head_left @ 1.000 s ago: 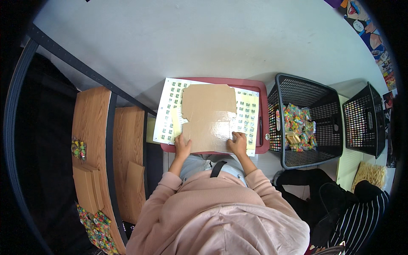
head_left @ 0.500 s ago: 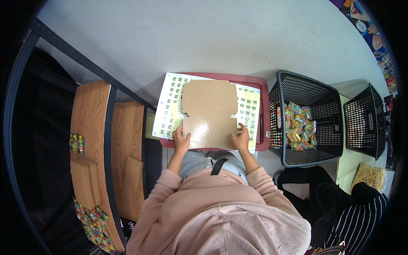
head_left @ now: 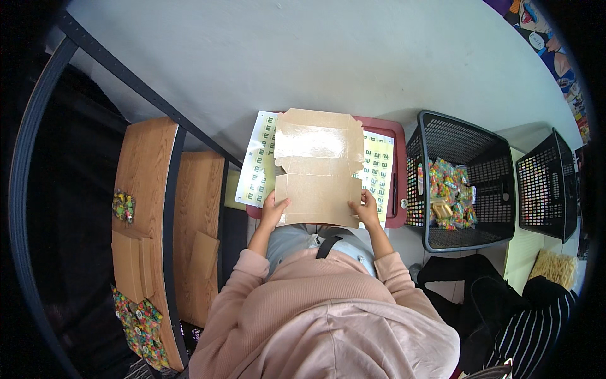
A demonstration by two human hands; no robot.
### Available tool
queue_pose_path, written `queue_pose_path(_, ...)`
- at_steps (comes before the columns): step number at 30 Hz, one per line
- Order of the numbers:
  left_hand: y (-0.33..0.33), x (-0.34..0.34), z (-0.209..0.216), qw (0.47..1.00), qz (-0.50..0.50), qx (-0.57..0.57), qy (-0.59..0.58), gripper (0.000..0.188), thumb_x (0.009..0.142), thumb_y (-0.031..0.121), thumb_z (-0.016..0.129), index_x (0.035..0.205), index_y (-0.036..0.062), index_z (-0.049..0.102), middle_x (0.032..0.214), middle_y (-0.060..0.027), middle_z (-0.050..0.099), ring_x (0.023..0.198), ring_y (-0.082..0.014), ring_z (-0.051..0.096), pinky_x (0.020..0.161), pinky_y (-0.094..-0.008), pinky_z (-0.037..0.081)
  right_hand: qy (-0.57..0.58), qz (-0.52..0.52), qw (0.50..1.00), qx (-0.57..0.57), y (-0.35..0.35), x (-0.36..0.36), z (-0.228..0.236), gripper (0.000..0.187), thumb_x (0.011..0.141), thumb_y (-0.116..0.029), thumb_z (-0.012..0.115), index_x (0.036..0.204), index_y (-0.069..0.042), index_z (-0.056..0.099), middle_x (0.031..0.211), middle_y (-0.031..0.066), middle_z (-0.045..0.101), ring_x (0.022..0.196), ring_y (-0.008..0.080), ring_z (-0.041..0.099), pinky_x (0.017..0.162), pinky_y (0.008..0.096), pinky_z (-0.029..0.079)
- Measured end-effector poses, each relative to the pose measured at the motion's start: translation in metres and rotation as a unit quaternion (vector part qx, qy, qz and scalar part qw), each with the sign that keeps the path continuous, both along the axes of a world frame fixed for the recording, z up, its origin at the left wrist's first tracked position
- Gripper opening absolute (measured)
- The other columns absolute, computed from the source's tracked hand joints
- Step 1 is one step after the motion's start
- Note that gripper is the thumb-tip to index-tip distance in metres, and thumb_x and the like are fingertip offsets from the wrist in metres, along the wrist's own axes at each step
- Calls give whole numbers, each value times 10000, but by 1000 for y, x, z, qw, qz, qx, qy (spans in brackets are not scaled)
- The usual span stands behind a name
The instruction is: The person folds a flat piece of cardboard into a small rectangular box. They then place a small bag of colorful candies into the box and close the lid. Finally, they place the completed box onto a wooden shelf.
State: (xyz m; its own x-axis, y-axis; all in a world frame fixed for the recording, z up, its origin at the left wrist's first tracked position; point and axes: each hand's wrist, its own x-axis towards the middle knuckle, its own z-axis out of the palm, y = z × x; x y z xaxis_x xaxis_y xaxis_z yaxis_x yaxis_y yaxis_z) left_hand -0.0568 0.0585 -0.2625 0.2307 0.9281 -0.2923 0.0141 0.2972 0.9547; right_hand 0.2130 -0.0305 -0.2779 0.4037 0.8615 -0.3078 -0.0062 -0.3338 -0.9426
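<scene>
An unfolded brown cardboard box blank (head_left: 319, 189) lies in front of me, with notched side flaps and a shiny patch on its far half. My left hand (head_left: 273, 210) grips its near left edge, thumb on top. At the near right edge my right hand (head_left: 366, 207) pinches the same blank between thumb and fingers. Beneath it, a printed sheet of yellow and white labels (head_left: 254, 165) shows on both sides. The sheet rests on a dark red lid or tray (head_left: 396, 170).
A black plastic basket (head_left: 467, 243) with bags of colourful candy (head_left: 449, 189) stands at right, a second basket (head_left: 546, 183) beyond it. At left, wooden shelves (head_left: 146, 148) hold folded cardboard boxes (head_left: 129, 262) and candy bags (head_left: 142, 328). Another person's dark-clothed legs (head_left: 480, 284) are at lower right.
The far half of the cardboard blank has tilted and now catches the light, showing its far flap. Both hands keep hold of the near part. The whole view has shifted slightly.
</scene>
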Motion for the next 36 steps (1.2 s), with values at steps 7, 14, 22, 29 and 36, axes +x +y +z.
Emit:
queue_pose_path(7, 11, -28, -64, 977, -57, 45, 199, 459, 763, 208, 597, 1144, 7, 439, 1077, -176, 503, 1000, -258, 484, 865, -334, 383, -208, 1, 973, -102, 11, -9, 22, 427, 628, -81, 681, 1002, 28, 508, 826, 133, 595, 686, 219, 594, 617, 304, 491)
queue_pose_path(14, 20, -5, -65, 940, -70, 32, 332, 610, 715, 226, 646, 1168, -71, 365, 1112, -206, 497, 1005, -280, 513, 857, -338, 404, -355, 22, 922, -155, 8, -9, 3, 594, 583, -207, 687, 1059, 85, 487, 975, 218, 525, 891, 320, 540, 785, 336, 449)
queue_pose_path(22, 21, 14, -5, 973, -115, -26, 200, 646, 691, 188, 674, 1188, -38, 328, 1116, -181, 498, 1010, -265, 508, 856, -337, 398, -359, 55, 920, -146, 4, -9, 24, 645, 590, -264, 735, 1097, 42, 481, 1018, 204, 501, 938, 327, 517, 806, 348, 437)
queue_pose_path(29, -7, 17, 13, 952, -39, 214, 218, 578, 713, 155, 655, 1152, -19, 321, 1065, -222, 523, 1010, -347, 510, 841, -367, 403, -452, 133, 877, 91, 34, -16, 94, 780, 562, -103, 704, 1252, -60, 344, 1183, 149, 393, 1108, 312, 384, 907, 421, 326)
queue_pose_path(36, -9, 15, 147, 922, -184, 274, 202, 377, 758, 97, 583, 1073, 4, 398, 989, -234, 548, 937, -370, 539, 769, -399, 430, -632, 292, 650, 305, 95, -35, 222, 689, 612, 56, 513, 1254, -147, 370, 1307, 110, 315, 1223, 294, 292, 1019, 438, 217)
